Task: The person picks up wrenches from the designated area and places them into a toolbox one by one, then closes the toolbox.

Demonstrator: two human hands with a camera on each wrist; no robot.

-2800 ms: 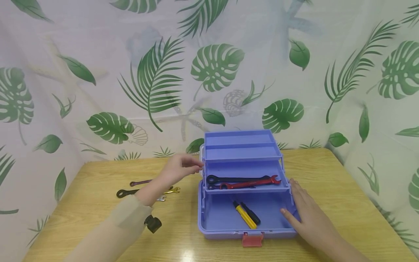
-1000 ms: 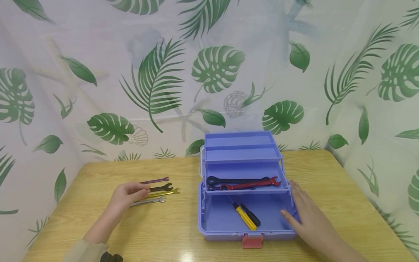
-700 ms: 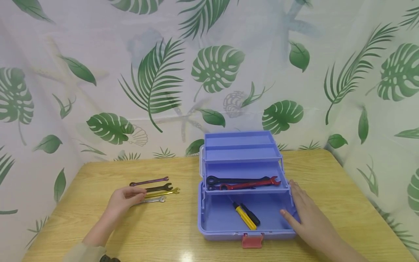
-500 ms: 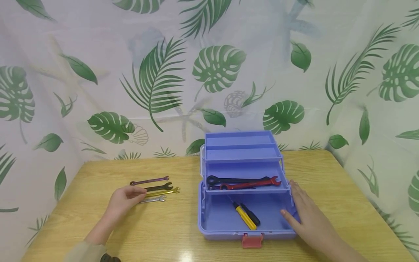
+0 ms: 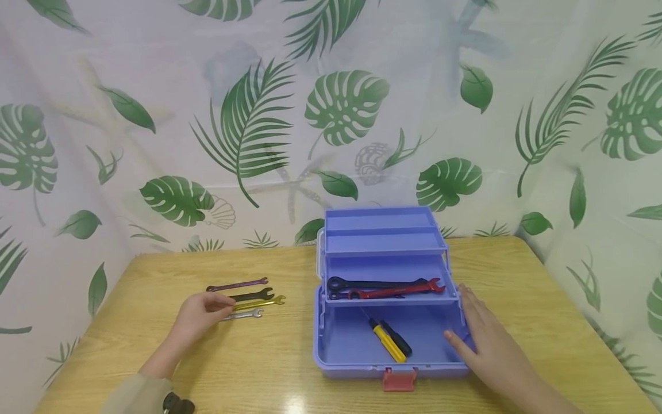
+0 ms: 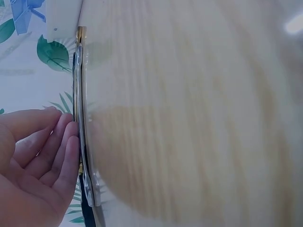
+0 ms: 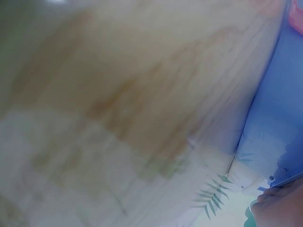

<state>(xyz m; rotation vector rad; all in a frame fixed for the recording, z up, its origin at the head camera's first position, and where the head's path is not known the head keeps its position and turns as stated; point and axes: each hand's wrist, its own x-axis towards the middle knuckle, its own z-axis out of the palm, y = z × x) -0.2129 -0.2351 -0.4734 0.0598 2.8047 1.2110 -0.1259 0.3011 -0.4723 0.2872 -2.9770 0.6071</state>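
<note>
My left hand [image 5: 199,315] is low over the wrenches on the table's left, thumb and forefinger close together beside the gold wrench [image 5: 258,304]. In the left wrist view its fingertips are right at the row of wrenches; I cannot tell whether they pinch the gold one. A black wrench [image 5: 254,295] and a purple wrench [image 5: 238,284] lie behind it, a silver wrench [image 5: 248,314] in front. My right hand [image 5: 491,342] rests with extended fingers along the right side of the blue-purple toolbox [image 5: 331,371].
The toolbox stands open, its trays raised in steps. Its middle tray holds a red wrench [image 5: 398,289] and a large black wrench [image 5: 377,283]. A yellow-handled screwdriver [image 5: 388,343] and a black-handled tool [image 5: 397,338] lie in the bottom. A red latch [image 5: 399,379] hangs in front.
My left hand has gone from beside the toolbox back to the wrenches on the left, then shifted slightly, uncovering the purple wrench's ring end. The right hand has stayed on the toolbox.
</note>
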